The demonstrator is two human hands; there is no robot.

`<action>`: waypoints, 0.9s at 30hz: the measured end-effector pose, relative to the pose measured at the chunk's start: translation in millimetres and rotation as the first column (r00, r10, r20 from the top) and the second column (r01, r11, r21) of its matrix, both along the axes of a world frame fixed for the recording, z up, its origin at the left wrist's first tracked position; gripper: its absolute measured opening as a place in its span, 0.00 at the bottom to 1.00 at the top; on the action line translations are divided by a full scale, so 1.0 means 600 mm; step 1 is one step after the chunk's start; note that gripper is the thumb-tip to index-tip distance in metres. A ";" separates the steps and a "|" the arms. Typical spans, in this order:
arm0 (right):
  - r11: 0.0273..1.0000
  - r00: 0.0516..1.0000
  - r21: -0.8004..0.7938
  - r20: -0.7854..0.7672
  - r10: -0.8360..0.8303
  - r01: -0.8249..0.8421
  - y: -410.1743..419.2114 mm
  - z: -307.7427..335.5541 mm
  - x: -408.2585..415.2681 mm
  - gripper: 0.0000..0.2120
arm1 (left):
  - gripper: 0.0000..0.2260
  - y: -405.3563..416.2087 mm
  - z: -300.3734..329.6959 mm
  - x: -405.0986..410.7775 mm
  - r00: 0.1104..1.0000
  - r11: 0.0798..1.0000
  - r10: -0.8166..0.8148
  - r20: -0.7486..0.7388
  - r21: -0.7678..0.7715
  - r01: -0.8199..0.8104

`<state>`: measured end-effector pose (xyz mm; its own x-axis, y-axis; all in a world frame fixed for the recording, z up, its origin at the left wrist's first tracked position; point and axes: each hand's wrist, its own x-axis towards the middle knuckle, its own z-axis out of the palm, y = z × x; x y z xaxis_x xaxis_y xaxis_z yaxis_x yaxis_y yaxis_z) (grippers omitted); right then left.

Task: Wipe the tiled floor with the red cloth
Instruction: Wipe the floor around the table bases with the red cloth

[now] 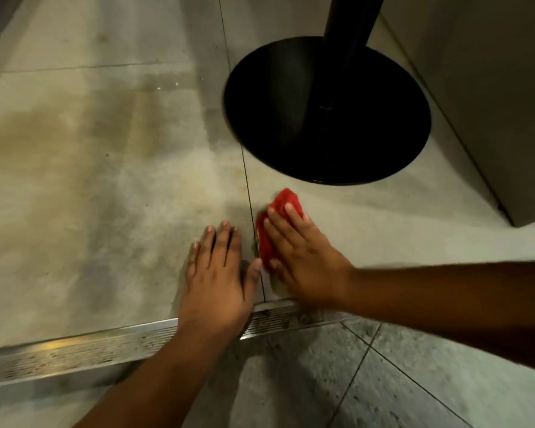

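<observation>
Pressing the red cloth [271,233] flat against the tiled floor [105,186] with the right hand [303,261], fingers [294,216] stretched straight over the fabric rather than curled round it, thumb lying along the cloth's near edge. Bunching out beyond the fingertips, a fold of cloth showing toward the black round base [326,109] of a pole [349,23], near it but not touching. Sitting just to the right of a grout line [249,193] running away from the near edge of the floor.

Resting the left hand [217,282] palm down on the tile just left of that grout line, fingers [226,242] straight and close together, holding nothing, thumb tip nearly meeting the cloth. Bracing both wrists above a perforated metal drain strip [74,350] crossing the near edge of the smooth tile. Showing a brownish damp stain [34,131] toward the left edge of the floor, and rougher speckled tiles [383,381] on the near side of the strip. Standing at the right edge, a grey wall panel [491,88].
</observation>
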<state>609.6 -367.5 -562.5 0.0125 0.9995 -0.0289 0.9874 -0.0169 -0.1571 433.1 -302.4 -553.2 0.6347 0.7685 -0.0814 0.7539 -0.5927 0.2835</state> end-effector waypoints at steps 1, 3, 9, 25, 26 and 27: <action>1.000 1.000 -0.015 0.007 0.020 -0.020 -0.023 -0.004 -0.009 0.32 | 0.32 -0.001 0.000 0.001 1.000 1.000 0.002 -0.001 -0.004 -0.002; 0.997 0.999 -0.062 0.004 0.035 -0.035 -0.018 -0.009 0.001 0.32 | 0.33 -0.001 0.000 0.001 1.000 1.000 0.000 -0.006 0.004 0.000; 0.982 0.984 -0.095 -0.054 -0.169 0.163 0.088 0.003 0.058 0.34 | 0.34 0.001 -0.001 0.001 1.000 1.000 -0.009 0.000 0.018 0.009; 0.998 0.996 -0.048 -0.068 -0.051 0.048 -0.044 0.003 0.043 0.34 | 0.32 -0.001 -0.001 0.001 1.000 1.000 0.001 -0.010 0.020 -0.001; 0.999 0.996 -0.038 -0.093 0.010 -0.013 -0.081 0.006 0.031 0.33 | 0.32 -0.002 0.000 0.001 1.000 1.000 0.001 -0.004 0.020 -0.001; 0.996 0.993 -0.056 -0.104 0.058 -0.064 -0.103 0.006 0.031 0.32 | 0.32 -0.002 0.000 0.002 1.000 1.000 0.002 0.004 0.022 -0.003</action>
